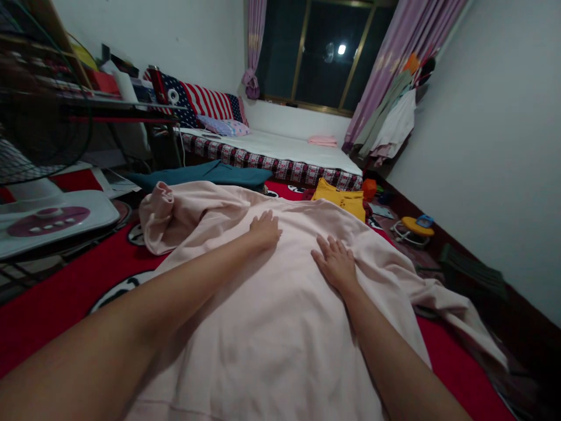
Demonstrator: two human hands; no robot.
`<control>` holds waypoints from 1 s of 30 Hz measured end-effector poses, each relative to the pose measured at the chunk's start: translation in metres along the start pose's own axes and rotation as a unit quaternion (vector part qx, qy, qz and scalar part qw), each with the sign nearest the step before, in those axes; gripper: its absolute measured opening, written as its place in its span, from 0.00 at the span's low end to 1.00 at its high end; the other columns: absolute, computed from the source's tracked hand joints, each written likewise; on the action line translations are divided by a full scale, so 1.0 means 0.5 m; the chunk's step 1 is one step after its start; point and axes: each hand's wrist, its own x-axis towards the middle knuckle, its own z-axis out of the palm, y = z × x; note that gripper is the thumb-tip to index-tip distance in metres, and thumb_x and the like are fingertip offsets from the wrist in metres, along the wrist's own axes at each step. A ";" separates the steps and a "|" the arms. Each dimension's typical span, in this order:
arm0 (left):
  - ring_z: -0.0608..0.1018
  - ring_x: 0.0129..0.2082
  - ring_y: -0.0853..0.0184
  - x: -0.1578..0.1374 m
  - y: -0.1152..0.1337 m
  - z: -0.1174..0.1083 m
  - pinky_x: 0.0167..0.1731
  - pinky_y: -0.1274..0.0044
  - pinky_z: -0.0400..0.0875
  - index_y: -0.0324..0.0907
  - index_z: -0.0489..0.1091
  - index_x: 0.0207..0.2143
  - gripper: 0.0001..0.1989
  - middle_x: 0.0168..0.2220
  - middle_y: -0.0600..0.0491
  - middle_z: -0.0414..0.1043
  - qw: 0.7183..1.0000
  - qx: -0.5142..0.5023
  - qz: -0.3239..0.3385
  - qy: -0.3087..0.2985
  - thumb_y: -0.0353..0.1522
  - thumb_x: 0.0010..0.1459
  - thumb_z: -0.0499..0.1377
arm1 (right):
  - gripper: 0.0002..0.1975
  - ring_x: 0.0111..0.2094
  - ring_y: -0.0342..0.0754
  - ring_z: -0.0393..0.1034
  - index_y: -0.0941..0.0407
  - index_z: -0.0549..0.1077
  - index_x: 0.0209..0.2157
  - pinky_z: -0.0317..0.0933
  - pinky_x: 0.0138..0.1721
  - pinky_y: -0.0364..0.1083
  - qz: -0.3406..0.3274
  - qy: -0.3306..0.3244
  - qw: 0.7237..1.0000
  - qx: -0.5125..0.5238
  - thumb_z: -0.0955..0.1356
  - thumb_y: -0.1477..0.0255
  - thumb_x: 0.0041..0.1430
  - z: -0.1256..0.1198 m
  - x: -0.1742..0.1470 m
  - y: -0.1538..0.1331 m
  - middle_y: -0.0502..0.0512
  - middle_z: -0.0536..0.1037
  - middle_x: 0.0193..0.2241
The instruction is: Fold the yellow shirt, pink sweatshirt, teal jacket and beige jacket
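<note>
A pale pink long-sleeved sweatshirt [263,327] lies spread out before me on a red patterned cover [48,304]. Its left-hand sleeve is bunched up near the far left, while the other sleeve stretches out to the right. My left hand [265,230] rests flat on the upper part of the garment, fingers slightly spread. To its right, my right hand [336,263] also presses flat on the cloth, fingers apart. Neither hand grips anything.
Beyond the sweatshirt lie a folded teal garment [205,173] and a folded yellow garment [339,197]. A fan base [56,219] stands at left, beside a cluttered desk [127,105]. At the back is a bed [280,146]; a yellow-seated stool [416,227] stands at right.
</note>
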 end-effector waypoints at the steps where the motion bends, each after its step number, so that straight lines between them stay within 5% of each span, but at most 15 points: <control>1: 0.48 0.67 0.56 -0.015 0.004 0.004 0.62 0.60 0.46 0.42 0.53 0.64 0.27 0.68 0.45 0.42 1.000 -0.002 0.025 -0.003 0.38 0.64 0.46 | 0.28 0.65 0.58 0.46 0.47 0.54 0.64 0.42 0.60 0.61 -0.003 0.001 1.000 0.007 0.54 0.55 0.65 0.000 0.000 0.001 0.57 0.54 0.65; 6: 0.43 0.68 0.59 -0.056 -0.044 0.003 0.63 0.60 0.42 0.45 0.47 0.66 0.28 0.69 0.48 0.37 0.995 -0.009 0.086 -0.057 0.41 0.66 0.40 | 0.27 0.60 0.54 0.56 0.58 0.58 0.62 0.48 0.60 0.54 0.008 0.075 0.986 0.145 0.54 0.62 0.65 0.004 0.005 0.020 0.62 0.64 0.60; 10: 0.41 0.68 0.57 -0.046 -0.084 -0.019 0.63 0.63 0.41 0.43 0.45 0.67 0.35 0.69 0.45 0.35 0.987 -0.014 0.112 -0.111 0.48 0.61 0.46 | 0.24 0.48 0.48 0.68 0.63 0.66 0.55 0.60 0.50 0.45 0.108 0.146 0.956 0.230 0.53 0.77 0.60 0.007 0.011 0.061 0.63 0.73 0.49; 16: 0.37 0.68 0.53 -0.042 -0.087 -0.025 0.63 0.61 0.37 0.41 0.40 0.68 0.47 0.69 0.42 0.29 0.981 -0.017 0.135 -0.137 0.56 0.54 0.49 | 0.17 0.48 0.58 0.67 0.61 0.76 0.41 0.58 0.49 0.51 0.145 0.095 0.973 0.150 0.69 0.69 0.48 -0.022 0.014 0.140 0.65 0.74 0.45; 21: 0.37 0.68 0.52 -0.029 -0.104 -0.022 0.63 0.60 0.37 0.41 0.40 0.68 0.51 0.69 0.41 0.29 0.976 -0.030 0.155 -0.149 0.57 0.50 0.53 | 0.13 0.43 0.56 0.71 0.56 0.77 0.37 0.59 0.41 0.49 0.110 -0.037 0.993 -0.014 0.66 0.63 0.58 -0.073 0.012 0.167 0.62 0.78 0.39; 30: 0.40 0.68 0.51 0.002 -0.127 -0.066 0.63 0.62 0.38 0.42 0.43 0.67 0.60 0.69 0.43 0.30 0.958 -0.025 0.203 -0.203 0.47 0.35 0.68 | 0.12 0.43 0.56 0.71 0.62 0.72 0.42 0.60 0.37 0.47 0.092 0.050 0.984 -0.147 0.59 0.74 0.63 -0.070 -0.009 0.161 0.65 0.76 0.39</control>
